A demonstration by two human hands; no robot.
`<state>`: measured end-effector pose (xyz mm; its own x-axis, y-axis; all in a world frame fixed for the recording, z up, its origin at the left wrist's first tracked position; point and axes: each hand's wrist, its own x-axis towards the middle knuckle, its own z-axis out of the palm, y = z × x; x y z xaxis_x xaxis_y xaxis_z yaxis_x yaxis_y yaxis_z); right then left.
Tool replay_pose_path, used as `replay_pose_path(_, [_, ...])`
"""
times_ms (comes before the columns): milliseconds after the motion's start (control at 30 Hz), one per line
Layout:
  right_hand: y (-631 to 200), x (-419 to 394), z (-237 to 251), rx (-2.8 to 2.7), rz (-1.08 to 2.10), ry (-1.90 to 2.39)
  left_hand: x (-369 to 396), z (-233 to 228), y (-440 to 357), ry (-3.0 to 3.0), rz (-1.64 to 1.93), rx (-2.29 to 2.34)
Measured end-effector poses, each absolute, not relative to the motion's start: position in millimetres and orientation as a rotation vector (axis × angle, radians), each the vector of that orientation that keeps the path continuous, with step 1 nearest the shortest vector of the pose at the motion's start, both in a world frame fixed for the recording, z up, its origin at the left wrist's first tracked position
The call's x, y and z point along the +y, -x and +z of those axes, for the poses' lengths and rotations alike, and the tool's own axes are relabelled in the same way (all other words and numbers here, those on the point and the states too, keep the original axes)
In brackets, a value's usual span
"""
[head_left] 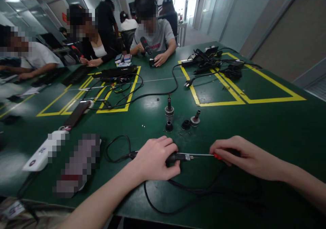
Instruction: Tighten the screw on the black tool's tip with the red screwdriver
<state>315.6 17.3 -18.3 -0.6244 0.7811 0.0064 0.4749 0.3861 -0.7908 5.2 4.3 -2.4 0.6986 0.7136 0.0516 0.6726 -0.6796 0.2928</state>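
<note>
My left hand (155, 159) is closed around a black cable connector (178, 157) and presses it onto the green table (254, 127). Its metal tip points right. My right hand (238, 156) grips a screwdriver (203, 154) with a red and black handle. The thin shaft reaches left to the connector's tip. A black cable (178, 207) runs from the connector and loops along the near table edge. Just beyond the hands stand small metal and black connector parts (169, 111), (195, 119), (185, 124).
A white power strip (42, 152) and a blurred object lie at the near left. A dark phone (76, 114) lies further back. Cables, yellow floor-tape rectangles (244, 100) and black gear (211, 61) cover the far table. Several people sit at the far side.
</note>
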Motion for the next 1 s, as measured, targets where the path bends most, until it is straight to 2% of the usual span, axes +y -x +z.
replay_pose_path(400, [-316,20,-7,-2.201,1.113,1.158,5,-2,-5,-2.657,0.239,1.11])
replay_pose_path(733, [-322,23,-16,-2.027,1.287,1.247,4,-2,-6,-2.67,0.223,1.12])
replay_pose_path(1000, [-313,23,-4,-2.113,1.199,1.228,5,-3,-6,-2.681,0.226,1.103])
